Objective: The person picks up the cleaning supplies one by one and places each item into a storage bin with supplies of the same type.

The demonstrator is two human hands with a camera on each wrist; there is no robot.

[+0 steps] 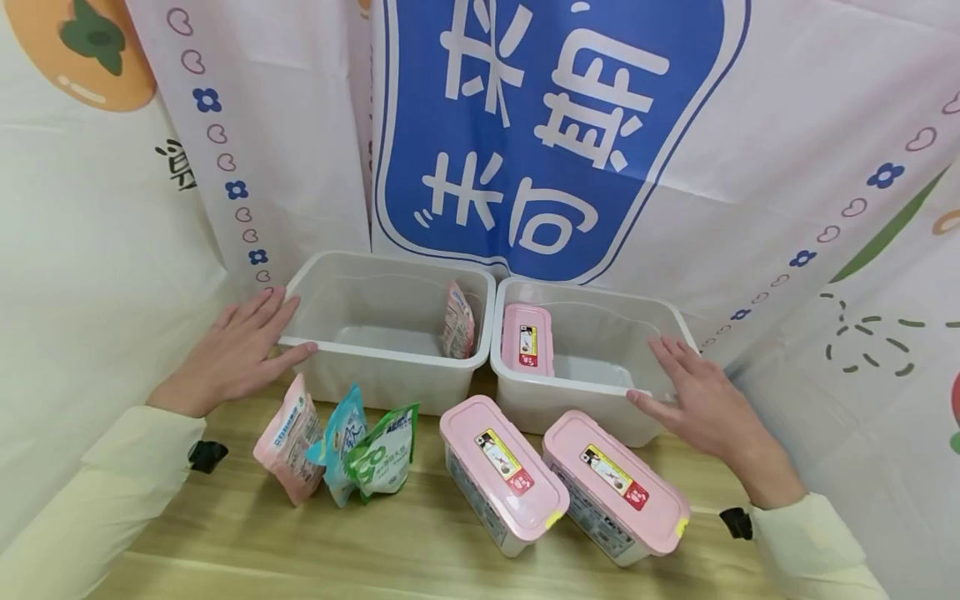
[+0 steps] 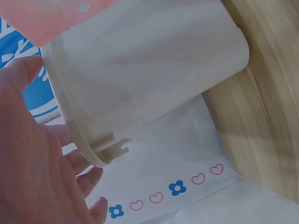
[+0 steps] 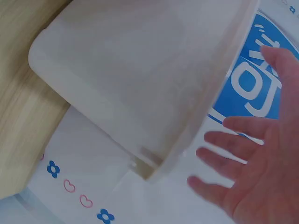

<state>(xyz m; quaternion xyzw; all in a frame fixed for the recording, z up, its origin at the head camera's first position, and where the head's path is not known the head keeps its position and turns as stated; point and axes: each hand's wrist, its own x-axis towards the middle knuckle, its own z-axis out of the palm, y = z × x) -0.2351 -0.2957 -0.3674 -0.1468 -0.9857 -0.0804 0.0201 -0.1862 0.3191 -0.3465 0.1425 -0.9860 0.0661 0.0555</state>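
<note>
At the outer left corner of the left white bin (image 1: 405, 364) lies my left hand (image 1: 238, 354), fingers extended and thumb along the front rim. In the left wrist view its fingertips are right at the bin's rim (image 2: 70, 126). My right hand (image 1: 708, 400) is over the right end of the other white bin (image 1: 577, 392), fingers spread. The right wrist view shows those fingers beside the rim, holding nothing. A pink pouch (image 1: 458, 323) stands inside the left bin. Inside the right bin, against its left wall, is a pink-lidded box (image 1: 527, 340).
In front of the left bin stand a pink pouch (image 1: 294, 442), a blue pouch (image 1: 345, 442) and a green-and-white pouch (image 1: 386, 454). Two pink-lidded boxes (image 1: 504, 467) (image 1: 617, 482) sit before the right bin on the wooden table (image 1: 360, 550). Printed cloth (image 1: 675, 225) hangs behind.
</note>
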